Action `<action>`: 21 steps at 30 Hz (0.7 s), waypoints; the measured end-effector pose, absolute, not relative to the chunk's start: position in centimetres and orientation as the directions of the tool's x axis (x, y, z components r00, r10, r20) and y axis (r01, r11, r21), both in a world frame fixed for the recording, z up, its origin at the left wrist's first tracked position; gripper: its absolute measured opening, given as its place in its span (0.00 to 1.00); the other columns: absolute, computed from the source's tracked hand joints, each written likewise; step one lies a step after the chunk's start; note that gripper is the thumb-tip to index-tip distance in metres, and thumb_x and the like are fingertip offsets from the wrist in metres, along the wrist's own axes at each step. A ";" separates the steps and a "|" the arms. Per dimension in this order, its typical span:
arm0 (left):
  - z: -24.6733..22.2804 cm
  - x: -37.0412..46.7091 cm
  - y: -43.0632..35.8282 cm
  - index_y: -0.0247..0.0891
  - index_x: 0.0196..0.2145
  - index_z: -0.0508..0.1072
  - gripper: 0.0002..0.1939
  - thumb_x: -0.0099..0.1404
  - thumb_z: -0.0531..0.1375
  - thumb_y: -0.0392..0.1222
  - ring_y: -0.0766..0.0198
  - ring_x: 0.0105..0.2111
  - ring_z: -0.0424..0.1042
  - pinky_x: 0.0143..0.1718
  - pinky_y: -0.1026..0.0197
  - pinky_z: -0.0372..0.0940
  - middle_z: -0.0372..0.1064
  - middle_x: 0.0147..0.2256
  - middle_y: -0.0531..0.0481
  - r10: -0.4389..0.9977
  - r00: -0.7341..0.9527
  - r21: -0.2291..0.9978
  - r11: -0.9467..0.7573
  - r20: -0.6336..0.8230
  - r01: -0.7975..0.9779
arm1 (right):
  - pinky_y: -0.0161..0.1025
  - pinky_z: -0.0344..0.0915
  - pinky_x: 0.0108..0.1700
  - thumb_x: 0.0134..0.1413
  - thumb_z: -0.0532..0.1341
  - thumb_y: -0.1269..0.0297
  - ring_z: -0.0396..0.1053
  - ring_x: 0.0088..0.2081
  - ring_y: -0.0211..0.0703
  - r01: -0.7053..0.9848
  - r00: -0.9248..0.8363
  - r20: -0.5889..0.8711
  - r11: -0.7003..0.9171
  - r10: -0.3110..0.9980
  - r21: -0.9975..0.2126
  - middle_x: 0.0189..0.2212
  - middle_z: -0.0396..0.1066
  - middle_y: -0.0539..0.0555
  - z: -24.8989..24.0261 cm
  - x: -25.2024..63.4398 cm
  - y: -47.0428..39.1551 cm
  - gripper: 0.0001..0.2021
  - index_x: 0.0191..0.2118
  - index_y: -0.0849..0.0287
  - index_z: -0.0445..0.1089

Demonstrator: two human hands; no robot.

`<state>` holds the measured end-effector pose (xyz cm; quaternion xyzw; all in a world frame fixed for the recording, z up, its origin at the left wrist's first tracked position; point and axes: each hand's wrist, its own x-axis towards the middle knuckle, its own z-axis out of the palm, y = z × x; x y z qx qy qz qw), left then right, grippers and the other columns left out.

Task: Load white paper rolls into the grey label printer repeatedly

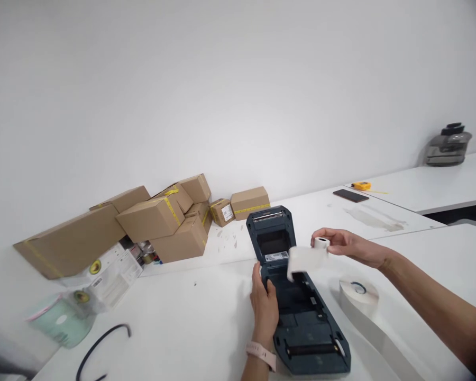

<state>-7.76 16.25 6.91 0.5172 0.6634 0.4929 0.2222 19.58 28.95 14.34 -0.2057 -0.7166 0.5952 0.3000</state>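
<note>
A dark label printer [313, 323] lies on the white table with its lid [272, 233] raised at the far end and its inside showing. My left hand [265, 307], a pink band on its wrist, is closed around the printer's left edge near the hinge. Above the printer's right side, my right hand [343, 244] grips a small white roll of label paper [321, 243] between thumb and fingers. A loose strip [305, 261] from that roll hangs out over the printer. Right of the printer, a larger paper roll [359, 296] trails its strip toward me.
Several cardboard boxes [180, 238] are stacked against the wall at left. A mint-green container [61, 320], a plastic-wrapped package [113, 280] and a black cable [99, 341] are nearer. Farther right are a phone [351, 196], a yellow tape measure [362, 186] and a grey jug [448, 145].
</note>
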 end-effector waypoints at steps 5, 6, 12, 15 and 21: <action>6.7 -7.7 16.3 0.39 0.66 0.56 0.28 0.69 0.49 0.41 0.55 0.65 0.57 0.63 0.54 0.54 0.57 0.66 0.42 0.903 -0.365 0.882 -0.033 0.228 0.470 | 0.45 0.64 0.50 0.52 0.65 0.50 0.67 0.48 0.50 0.225 -0.568 0.094 0.264 0.818 -0.938 0.47 0.71 0.57 10.4 20.8 32.8 0.22 0.51 0.53 0.68; 6.7 -7.8 16.3 0.39 0.66 0.56 0.28 0.68 0.50 0.41 0.55 0.65 0.57 0.63 0.54 0.55 0.57 0.66 0.42 0.902 -0.368 0.883 -0.031 0.227 0.469 | 0.45 0.64 0.48 0.50 0.66 0.50 0.68 0.47 0.51 0.261 -0.558 0.079 0.265 0.826 -0.928 0.45 0.71 0.57 9.4 20.6 33.4 0.22 0.49 0.54 0.69; 6.7 -7.9 16.4 0.39 0.65 0.57 0.28 0.68 0.51 0.41 0.56 0.65 0.57 0.63 0.55 0.54 0.57 0.66 0.42 0.903 -0.362 0.879 -0.035 0.232 0.476 | 0.45 0.65 0.42 0.37 0.68 0.56 0.67 0.37 0.47 0.327 -0.599 0.023 0.270 0.801 -0.905 0.33 0.70 0.52 4.6 18.1 34.7 0.22 0.42 0.58 0.72; 6.6 -7.9 16.4 0.39 0.65 0.57 0.28 0.68 0.51 0.42 0.55 0.64 0.59 0.63 0.54 0.56 0.59 0.65 0.41 0.902 -0.365 0.883 -0.036 0.230 0.467 | 0.48 0.67 0.42 0.36 0.69 0.54 0.70 0.35 0.49 0.329 -0.622 -0.008 0.252 0.783 -0.910 0.32 0.72 0.53 3.8 17.4 34.6 0.25 0.44 0.59 0.73; 6.5 -8.0 16.4 0.42 0.64 0.59 0.27 0.68 0.53 0.44 0.55 0.63 0.62 0.60 0.55 0.59 0.62 0.63 0.43 0.900 -0.377 0.902 -0.041 0.220 0.429 | 0.51 0.61 0.61 0.54 0.61 0.46 0.66 0.60 0.56 0.259 -0.605 -0.021 0.172 0.796 -0.950 0.63 0.63 0.61 5.3 21.4 33.5 0.35 0.66 0.50 0.58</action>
